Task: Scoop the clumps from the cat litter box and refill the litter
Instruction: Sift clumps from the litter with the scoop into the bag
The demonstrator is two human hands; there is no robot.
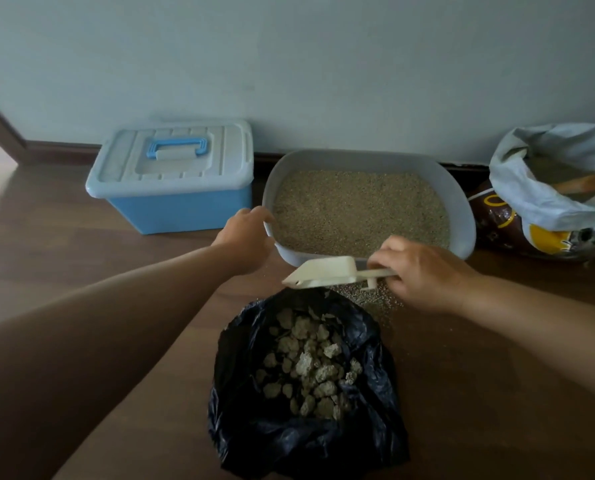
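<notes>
A grey litter box (460, 206) filled with tan litter (358, 209) stands on the floor against the wall. My left hand (245, 239) grips its near left rim. My right hand (424, 271) holds the handle of a cream scoop (323, 271), which hangs just above the far edge of an open black rubbish bag (289, 438). Several grey-green clumps (309, 365) lie inside the bag. The scoop looks turned with its underside up; whether anything is in it cannot be seen.
A blue storage bin with a pale lid (174, 174) stands left of the litter box. At the right an opened litter sack (552, 192) leans by the wall, with an orange scoop inside. Spilled grains (375, 299) dot the wooden floor between box and bag.
</notes>
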